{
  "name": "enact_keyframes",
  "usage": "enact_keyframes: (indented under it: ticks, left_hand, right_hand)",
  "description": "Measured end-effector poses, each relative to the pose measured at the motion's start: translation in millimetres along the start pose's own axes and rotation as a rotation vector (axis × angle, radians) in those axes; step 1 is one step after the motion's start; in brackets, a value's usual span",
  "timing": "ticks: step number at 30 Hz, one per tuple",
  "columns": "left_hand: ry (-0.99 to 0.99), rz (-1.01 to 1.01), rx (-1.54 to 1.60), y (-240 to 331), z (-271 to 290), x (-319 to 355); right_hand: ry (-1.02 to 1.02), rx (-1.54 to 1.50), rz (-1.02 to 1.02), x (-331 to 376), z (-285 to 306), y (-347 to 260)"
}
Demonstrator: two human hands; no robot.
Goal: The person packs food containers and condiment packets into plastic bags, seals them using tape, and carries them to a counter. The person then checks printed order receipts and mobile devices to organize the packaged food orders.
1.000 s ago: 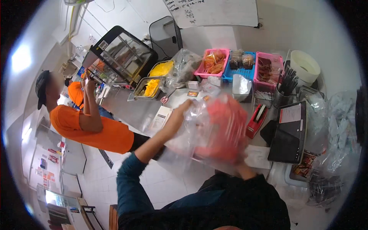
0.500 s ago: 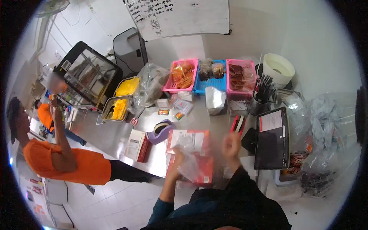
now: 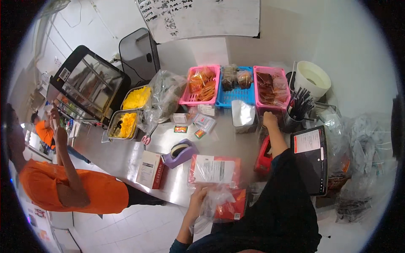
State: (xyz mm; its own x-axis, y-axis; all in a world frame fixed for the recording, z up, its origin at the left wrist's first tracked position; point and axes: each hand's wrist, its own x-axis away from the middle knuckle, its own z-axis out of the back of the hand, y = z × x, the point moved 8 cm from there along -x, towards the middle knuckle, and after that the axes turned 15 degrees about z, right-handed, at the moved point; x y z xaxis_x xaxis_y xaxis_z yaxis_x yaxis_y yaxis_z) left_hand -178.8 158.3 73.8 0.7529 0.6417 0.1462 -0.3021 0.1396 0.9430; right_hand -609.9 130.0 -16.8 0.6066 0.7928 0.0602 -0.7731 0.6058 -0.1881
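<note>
My left hand [image 3: 196, 200] is closed on a clear plastic bag [image 3: 216, 202] at the table's near edge. Just behind the bag lies a red package with a white printed label [image 3: 214, 170], and a second red package [image 3: 233, 206] lies partly under it. My right arm stretches forward, and my right hand [image 3: 269, 119] is at a small container [image 3: 276, 111] in front of the right pink basket [image 3: 288, 100]. Its fingertips dip toward the container, so their grip is hidden. Under that forearm sits a red tape dispenser [image 3: 262, 158].
A purple tape dispenser [image 3: 184, 154], a red-and-white box [image 3: 148, 170] and scissors [image 3: 146, 139] lie left. Food fills the left pink basket [image 3: 182, 101], blue basket [image 3: 234, 100] and metal trays [image 3: 110, 135]. A tablet [image 3: 310, 168] stands right. A person in orange [image 3: 76, 185] stands left.
My right hand has reached forward from beside the red tape dispenser to the small container. My left hand still holds the plastic bag, now lower in view. The whole view has shifted slightly.
</note>
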Motion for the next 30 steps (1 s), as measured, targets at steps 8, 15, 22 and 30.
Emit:
enact_keyframes:
  ticks: [8, 15, 22, 30]
  left_hand:
    - [0.309, 0.055, -0.180, -3.3, 7.5, 21.7]
    - [0.469, 0.067, -0.306, 2.5, 10.0, 32.5]
    - [0.729, -0.122, -0.256, 23.6, 16.2, 38.1]
    - [0.034, -0.281, -0.871, -1.2, 6.8, -14.4]
  right_hand:
    - [0.716, -1.430, 0.329, 72.9, 87.5, -36.9]
    - [0.458, -2.115, 0.375, 186.2, 97.9, -147.3]
    - [-0.125, -1.715, 0.566, 254.5, 5.5, -224.7]
    - [0.472, -0.773, 0.986, 305.6, 60.6, -232.0]
